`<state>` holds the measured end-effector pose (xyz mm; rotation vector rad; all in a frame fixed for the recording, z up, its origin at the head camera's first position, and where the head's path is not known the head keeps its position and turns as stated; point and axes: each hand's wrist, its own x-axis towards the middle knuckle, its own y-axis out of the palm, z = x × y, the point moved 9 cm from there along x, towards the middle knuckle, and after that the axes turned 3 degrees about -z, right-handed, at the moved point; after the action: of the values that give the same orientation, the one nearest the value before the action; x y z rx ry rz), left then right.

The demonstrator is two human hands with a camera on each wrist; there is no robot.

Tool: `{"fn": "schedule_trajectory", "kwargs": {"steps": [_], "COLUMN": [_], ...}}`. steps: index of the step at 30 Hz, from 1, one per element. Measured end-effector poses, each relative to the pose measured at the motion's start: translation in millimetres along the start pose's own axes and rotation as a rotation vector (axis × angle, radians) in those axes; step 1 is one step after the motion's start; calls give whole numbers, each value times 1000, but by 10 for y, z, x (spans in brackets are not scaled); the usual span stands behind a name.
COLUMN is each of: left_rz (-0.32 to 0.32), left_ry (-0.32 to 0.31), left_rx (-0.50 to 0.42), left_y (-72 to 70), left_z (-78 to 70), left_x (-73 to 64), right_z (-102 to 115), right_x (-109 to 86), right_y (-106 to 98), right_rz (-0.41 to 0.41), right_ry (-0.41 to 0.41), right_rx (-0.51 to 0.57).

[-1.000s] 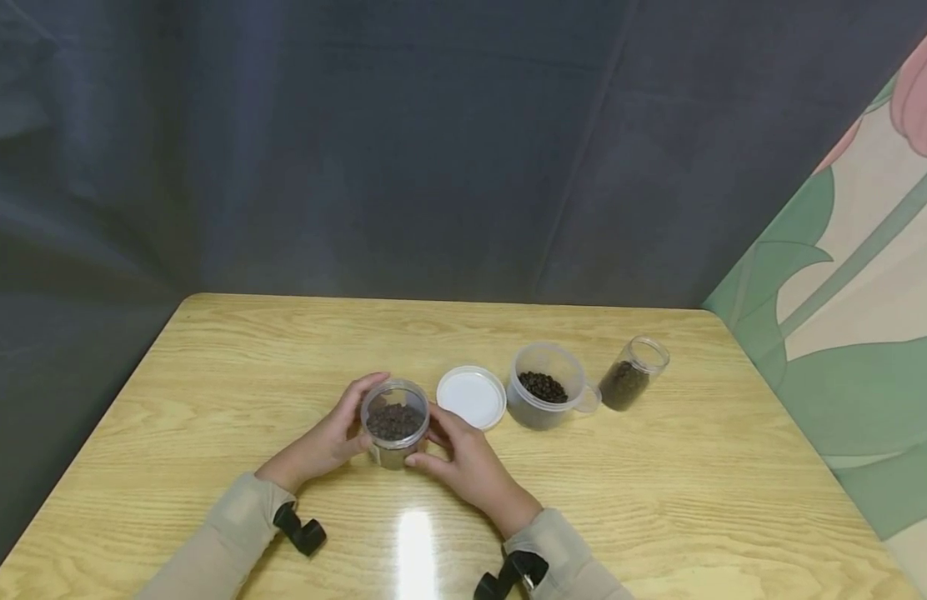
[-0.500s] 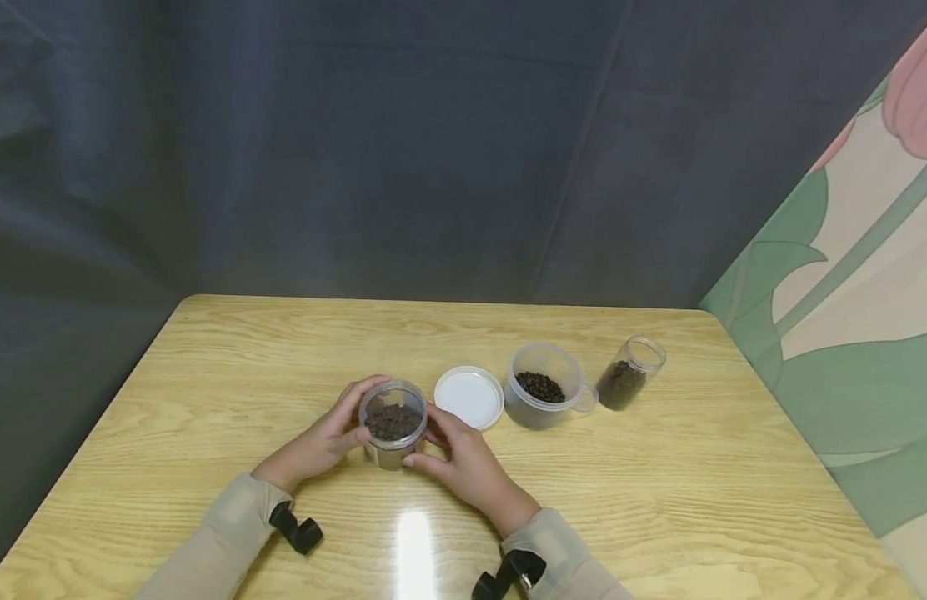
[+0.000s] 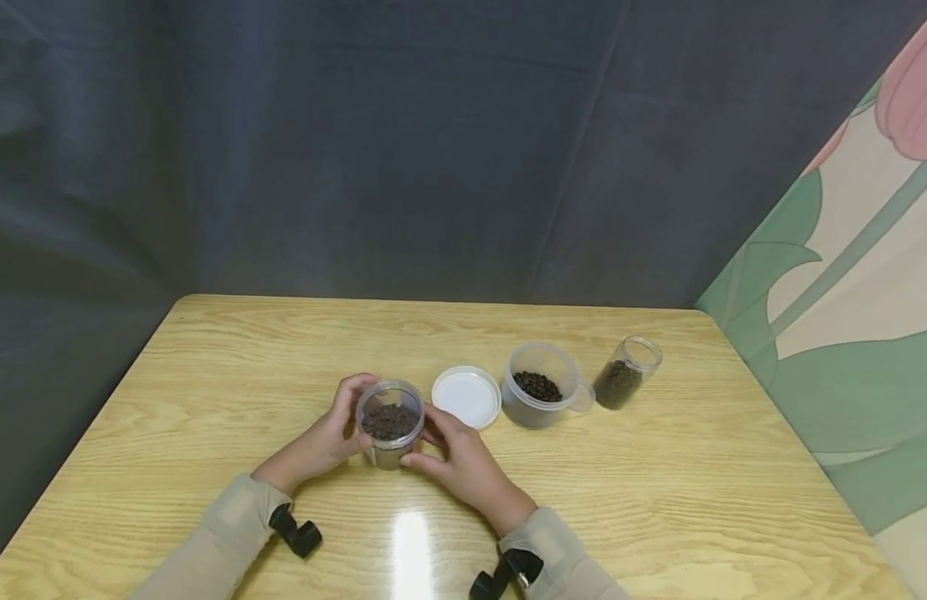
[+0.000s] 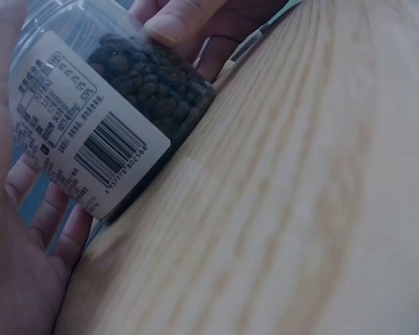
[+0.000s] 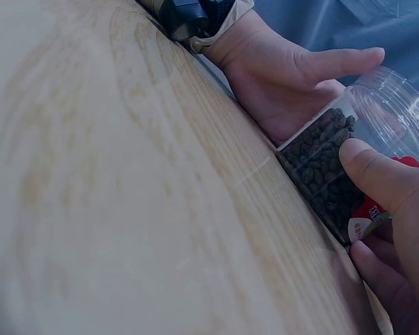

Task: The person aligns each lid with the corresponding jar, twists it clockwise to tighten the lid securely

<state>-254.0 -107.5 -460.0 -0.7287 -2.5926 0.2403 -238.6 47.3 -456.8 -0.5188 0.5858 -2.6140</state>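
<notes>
A clear plastic jar (image 3: 388, 457), part filled with dark brown beans (image 3: 389, 422), stands upright and lidless on the table. My left hand (image 3: 324, 442) holds its left side, the thumb near the front of the rim and the fingers reaching behind. From the right, my right hand (image 3: 463, 462) grips the jar low, thumb in front and fingers round the far side. A white label with a barcode (image 4: 111, 152) faces the left wrist camera. In the right wrist view, the beans (image 5: 321, 164) show through the wall below the right thumb, beside a red printed patch.
Right of the jar lies a round white lid (image 3: 467, 397). Beyond it stand a translucent handled cup (image 3: 534, 414) with dark beans and a taller clear jar (image 3: 621, 383), also holding dark beans. A dark curtain (image 3: 433, 167) hangs behind the wooden table (image 3: 283, 333).
The head view drifts slightly, so everything shifts a little left. My left thumb rises toward the rim and lowers again. Both hands stay round the jar.
</notes>
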Motion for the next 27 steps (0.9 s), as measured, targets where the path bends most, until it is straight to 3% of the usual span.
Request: {"fn": "schedule_trajectory", "kwargs": {"steps": [8, 15, 27], "left_rz": [10, 43, -1], "left_ry": [-43, -15, -5], "left_rx": [20, -35, -19], "left_y": [-20, -15, -10], "left_z": [33, 13, -4], "left_x": [-17, -16, -3], "right_z": [15, -1, -9], "right_x": [0, 0, -1], "right_y": [-6, -6, -3], "right_rz": [-5, -11, -5], "right_ry": [-24, -23, -4], "right_rx": [-12, -19, -16]}}
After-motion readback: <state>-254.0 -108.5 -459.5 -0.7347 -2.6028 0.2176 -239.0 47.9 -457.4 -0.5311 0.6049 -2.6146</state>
